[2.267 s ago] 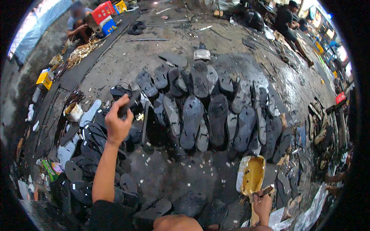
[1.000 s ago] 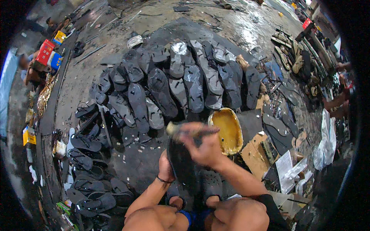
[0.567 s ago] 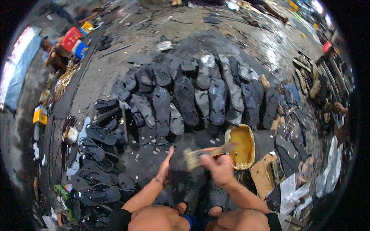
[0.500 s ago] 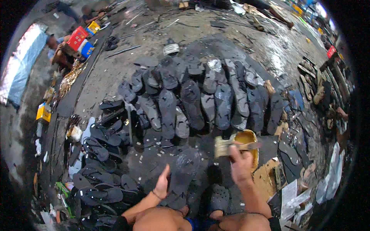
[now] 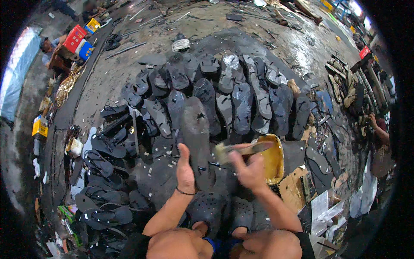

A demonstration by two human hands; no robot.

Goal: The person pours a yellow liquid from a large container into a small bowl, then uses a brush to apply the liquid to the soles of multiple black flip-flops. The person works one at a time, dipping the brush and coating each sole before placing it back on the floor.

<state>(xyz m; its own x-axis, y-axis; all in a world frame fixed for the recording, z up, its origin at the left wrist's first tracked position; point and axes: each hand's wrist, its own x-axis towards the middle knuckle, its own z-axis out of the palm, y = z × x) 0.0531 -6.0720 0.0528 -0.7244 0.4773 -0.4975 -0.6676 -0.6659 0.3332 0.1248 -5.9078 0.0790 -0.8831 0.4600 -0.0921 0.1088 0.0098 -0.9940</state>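
My left hand (image 5: 186, 172) is at the lower left edge of a long grey-black flip-flop sole (image 5: 196, 134). Its thumb points up and its fingers pass behind the sole, which stands tilted up in front of the rows. My right hand (image 5: 250, 170) is closed around the wooden handle of a brush (image 5: 254, 148). Blurred by motion, the pale bristles are just right of the sole; I cannot tell whether they touch it. Beside the brush, a yellowish tub (image 5: 276, 172) holds amber, glue-like stuff.
Rows of dark soles (image 5: 241, 108) cover the floor ahead. Black flip-flops (image 5: 108, 216) pile up on my left. Cardboard (image 5: 293, 183) and paper scraps lie at right. My feet wear black clogs (image 5: 207, 207). Other people sit at far left and right.
The sole has come up from in front of my left foot, with my left hand at it. My right hand has moved the brush left from the tub toward the sole.
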